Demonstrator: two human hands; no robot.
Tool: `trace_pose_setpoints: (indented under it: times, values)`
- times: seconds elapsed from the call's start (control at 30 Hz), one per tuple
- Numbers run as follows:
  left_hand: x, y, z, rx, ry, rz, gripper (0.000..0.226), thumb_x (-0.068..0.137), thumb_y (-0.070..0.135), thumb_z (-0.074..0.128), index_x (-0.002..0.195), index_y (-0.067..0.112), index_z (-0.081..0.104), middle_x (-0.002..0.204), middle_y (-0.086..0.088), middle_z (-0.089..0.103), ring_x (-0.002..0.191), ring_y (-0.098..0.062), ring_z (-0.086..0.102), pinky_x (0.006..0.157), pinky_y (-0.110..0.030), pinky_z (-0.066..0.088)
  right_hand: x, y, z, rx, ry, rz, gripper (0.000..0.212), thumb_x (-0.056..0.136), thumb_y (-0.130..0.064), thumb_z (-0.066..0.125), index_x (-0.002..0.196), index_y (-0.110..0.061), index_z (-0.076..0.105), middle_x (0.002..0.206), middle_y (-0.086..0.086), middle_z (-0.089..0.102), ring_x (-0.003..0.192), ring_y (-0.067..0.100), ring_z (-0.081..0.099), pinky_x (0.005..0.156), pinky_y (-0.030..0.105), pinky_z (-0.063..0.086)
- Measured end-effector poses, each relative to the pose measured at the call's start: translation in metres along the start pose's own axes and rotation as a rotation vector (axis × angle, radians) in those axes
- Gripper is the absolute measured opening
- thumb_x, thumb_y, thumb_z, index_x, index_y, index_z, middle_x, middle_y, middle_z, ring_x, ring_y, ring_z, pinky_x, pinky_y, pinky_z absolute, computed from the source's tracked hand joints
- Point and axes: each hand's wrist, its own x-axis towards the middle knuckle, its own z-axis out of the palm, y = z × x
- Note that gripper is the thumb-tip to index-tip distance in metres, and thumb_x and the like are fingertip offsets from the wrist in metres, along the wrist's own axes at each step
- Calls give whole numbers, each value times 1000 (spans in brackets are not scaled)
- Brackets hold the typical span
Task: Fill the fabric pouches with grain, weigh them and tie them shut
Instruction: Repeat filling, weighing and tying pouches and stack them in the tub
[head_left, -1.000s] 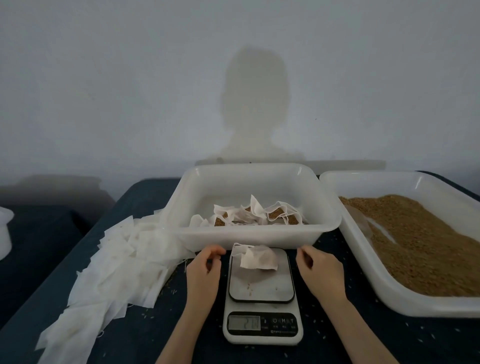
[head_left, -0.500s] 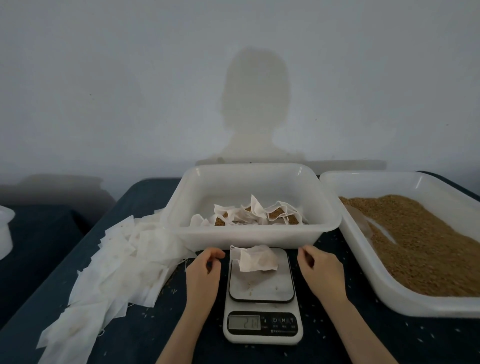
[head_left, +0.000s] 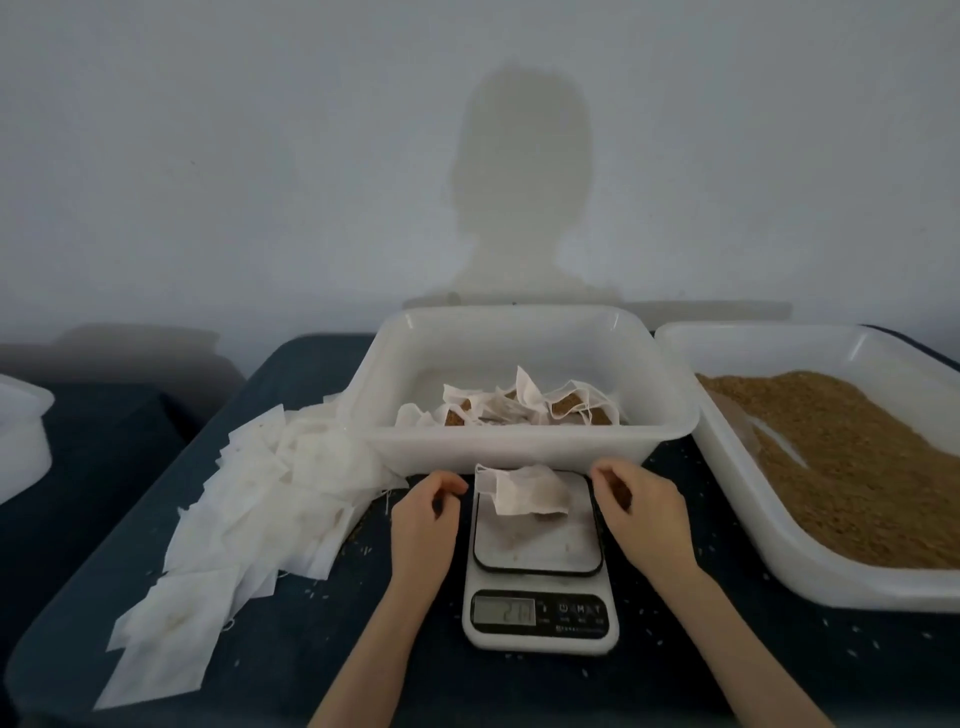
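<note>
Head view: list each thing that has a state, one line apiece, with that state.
pouch on the scale: lying on the platform, neither hand holding it
scale: on, digits too blurred to read
left hand: loosely curled beside the platform, holding nothing
right hand: loosely curled, holding nothing
centre tub: holds filled pouches
grain tray: holds loose grain
empty pouches: flat, heaped on the table

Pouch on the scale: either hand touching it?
Apart. The head view shows dark gaps between the pouch and both the left hand and right hand, which flank the scale.
</note>
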Motion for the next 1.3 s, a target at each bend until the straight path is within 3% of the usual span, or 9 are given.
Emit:
trace_pose_setpoints:
  times: [0.1, 0.27, 0.43, 0.53, 0.67, 0.93, 1.13, 1.2, 1.3]
  values:
    - [0, 1, -1, -13, 15, 0, 35, 87, -1, 52, 80, 32, 61, 81, 19, 64, 80, 10, 57, 69, -2, 40, 3, -29, -2, 33, -35, -175, 13, 84, -24, 68, 97, -24, 67, 81, -18, 58, 64, -1, 53, 61, 7, 40]
    - [0, 0, -1, 0, 0, -16, 32, 87, 0, 53, 82, 31, 62, 81, 16, 65, 78, 7, 57, 68, -4, 41, 8, -69, 9, -107, -357, -345, 56, 73, -64, 53, 121, -36, 59, 120, -22, 50, 94, -6, 50, 74, 10, 41]
    - [-1, -1, -1, 2, -13, -13, 32, 87, 1, 52, 84, 31, 63, 82, 17, 65, 81, 8, 57, 70, -3, 40, 14, -77, 24, -150, -375, -302, 25, 92, -34, 56, 115, -36, 64, 117, -19, 60, 101, 3, 58, 82, 24, 50]
    - [-1, 0, -1, -13, -13, -18, 36, 86, 2, 53, 80, 36, 61, 81, 18, 65, 80, 8, 57, 70, -4, 41, 21, -77, 23, -102, -355, -227, 21, 95, -25, 55, 107, -35, 69, 107, -22, 66, 83, -7, 54, 75, 14, 44]
    - [-1, 1, 1, -21, -14, -8, 41, 85, 1, 53, 76, 41, 58, 78, 19, 64, 77, 7, 58, 68, -5, 42, 40, -84, 13, 42, -319, -128, 19, 91, -20, 61, 96, -35, 72, 74, -35, 50, 70, -12, 51, 63, 6, 34]
    - [-2, 2, 0, -19, -23, -14, 44, 83, 2, 54, 72, 44, 57, 78, 27, 62, 74, 5, 58, 65, -6, 41, 100, -122, 1, 335, -286, -88, 24, 87, -7, 65, 81, -29, 72, 76, -4, 68, 62, 4, 55, 58, 4, 41]
    - [-2, 2, 1, -15, -13, -19, 43, 84, 2, 53, 71, 43, 57, 75, 23, 63, 71, 3, 57, 62, -7, 40, 131, -136, 19, 336, -1, -64, 30, 89, -12, 61, 78, -39, 67, 78, -21, 65, 69, 3, 56, 65, 13, 44]
    - [-2, 3, 1, -11, -9, -16, 45, 84, 1, 53, 71, 44, 56, 75, 21, 63, 75, 3, 58, 65, -7, 41, 131, -131, 31, 123, -95, -56, 23, 91, -18, 59, 85, -38, 70, 76, -20, 61, 72, 6, 55, 64, 20, 41]
    - [-3, 4, 1, -11, -22, -32, 45, 84, 0, 53, 70, 43, 56, 76, 21, 63, 78, 3, 58, 66, -7, 41, 124, -117, 51, -159, -406, -82, 24, 93, -20, 54, 96, -34, 74, 101, -11, 69, 96, 14, 60, 73, 24, 42]
